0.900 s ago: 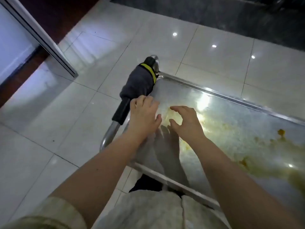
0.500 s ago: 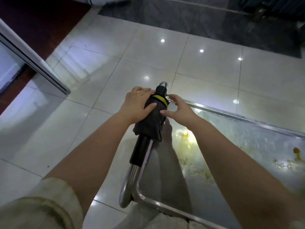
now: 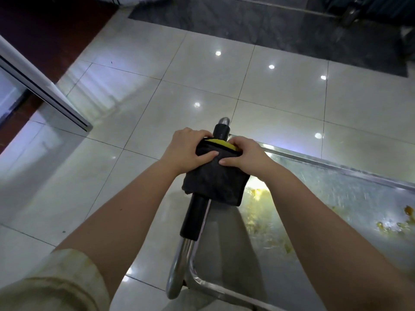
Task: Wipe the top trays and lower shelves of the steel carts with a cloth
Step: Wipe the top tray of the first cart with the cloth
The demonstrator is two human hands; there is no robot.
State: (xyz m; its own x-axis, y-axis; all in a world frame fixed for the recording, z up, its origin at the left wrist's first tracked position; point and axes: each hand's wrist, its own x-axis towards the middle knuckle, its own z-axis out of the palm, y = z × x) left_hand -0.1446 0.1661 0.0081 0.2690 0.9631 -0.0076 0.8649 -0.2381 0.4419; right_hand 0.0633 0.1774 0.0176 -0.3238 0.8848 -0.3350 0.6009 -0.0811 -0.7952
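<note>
A dark grey cloth [image 3: 215,182] with a yellow edge is draped over the black foam grip of the cart's handle [image 3: 194,218]. My left hand [image 3: 188,149] grips the cloth from the left, fingers curled over its far end and thumb on top. My right hand [image 3: 244,157] grips it from the right in the same way. The steel top tray [image 3: 336,194] spreads to the right, smeared with yellow food residue [image 3: 393,225]. Lower shelves are hidden.
Glossy white floor tiles [image 3: 134,104] lie left and ahead of the cart. A white door frame [image 3: 42,86] slants in at the left. A dark mat [image 3: 269,23] and the wheel of another cart [image 3: 348,14] sit at the far top.
Both hands left the tray surface and moved up to the handle. They have closed on the cloth draped there. The view has shifted forward.
</note>
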